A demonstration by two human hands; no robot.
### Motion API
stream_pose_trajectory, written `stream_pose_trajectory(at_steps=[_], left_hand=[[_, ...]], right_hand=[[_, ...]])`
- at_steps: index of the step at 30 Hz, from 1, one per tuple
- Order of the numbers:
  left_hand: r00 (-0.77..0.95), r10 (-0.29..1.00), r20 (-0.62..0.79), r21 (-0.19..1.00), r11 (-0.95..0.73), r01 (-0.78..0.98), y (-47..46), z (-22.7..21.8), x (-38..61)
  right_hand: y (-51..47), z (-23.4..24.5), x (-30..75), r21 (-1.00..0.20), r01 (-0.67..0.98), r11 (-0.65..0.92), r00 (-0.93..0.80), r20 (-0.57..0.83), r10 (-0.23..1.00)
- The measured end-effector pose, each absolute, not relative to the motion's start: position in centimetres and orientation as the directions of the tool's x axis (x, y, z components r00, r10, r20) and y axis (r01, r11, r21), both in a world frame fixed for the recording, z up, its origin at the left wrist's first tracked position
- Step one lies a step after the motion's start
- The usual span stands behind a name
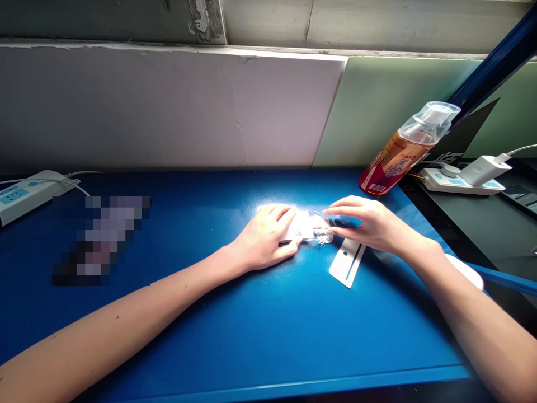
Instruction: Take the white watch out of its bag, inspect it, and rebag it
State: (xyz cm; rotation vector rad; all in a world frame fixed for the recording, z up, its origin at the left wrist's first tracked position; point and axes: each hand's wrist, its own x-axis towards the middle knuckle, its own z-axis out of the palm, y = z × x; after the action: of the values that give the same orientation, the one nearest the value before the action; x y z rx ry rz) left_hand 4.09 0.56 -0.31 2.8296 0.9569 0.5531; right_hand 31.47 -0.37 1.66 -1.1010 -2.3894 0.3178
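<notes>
My left hand lies on the blue table, its fingers pressed flat on a small white card in a clear plastic sleeve. My right hand reaches in from the right, its fingertips pinched at the sleeve's right end, where a small clear, shiny piece sits. A white slotted plastic strip lies on the table just under my right hand. Bright light glares on the spot around the card.
An orange bottle with a clear cap leans at the table's back right corner. White power strips sit at far left and at right with a charger. A pixelated patch covers something on the left. A wall rises behind.
</notes>
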Motion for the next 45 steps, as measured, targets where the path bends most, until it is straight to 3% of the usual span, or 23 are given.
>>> stream_pose_trajectory(at_steps=[6, 16, 25, 45], left_hand=[[0.735, 0.602, 0.311, 0.229, -0.798, 0.557, 0.6, -0.5, 4.1], [0.735, 0.600, 0.315, 0.217, -0.800, 0.559, 0.6, -0.7, 4.0], [0.738, 0.601, 0.306, 0.207, -0.799, 0.565, 0.6, -0.7, 4.0], [0.739, 0.583, 0.338, 0.213, -0.812, 0.543, 0.7, -0.7, 4.1]], right_hand=[[-0.2, 1.5, 31.7, -0.384, 0.648, 0.658, -0.596, 0.281, 0.752], [-0.9, -0.2, 29.8, -0.315, 0.679, 0.663, -0.536, 0.403, 0.741], [-1.2, 0.5, 29.8, -0.396, 0.629, 0.668, -0.579, 0.335, 0.744], [-1.3, 0.0, 29.1, -0.460, 0.696, 0.551, -0.420, 0.360, 0.833]])
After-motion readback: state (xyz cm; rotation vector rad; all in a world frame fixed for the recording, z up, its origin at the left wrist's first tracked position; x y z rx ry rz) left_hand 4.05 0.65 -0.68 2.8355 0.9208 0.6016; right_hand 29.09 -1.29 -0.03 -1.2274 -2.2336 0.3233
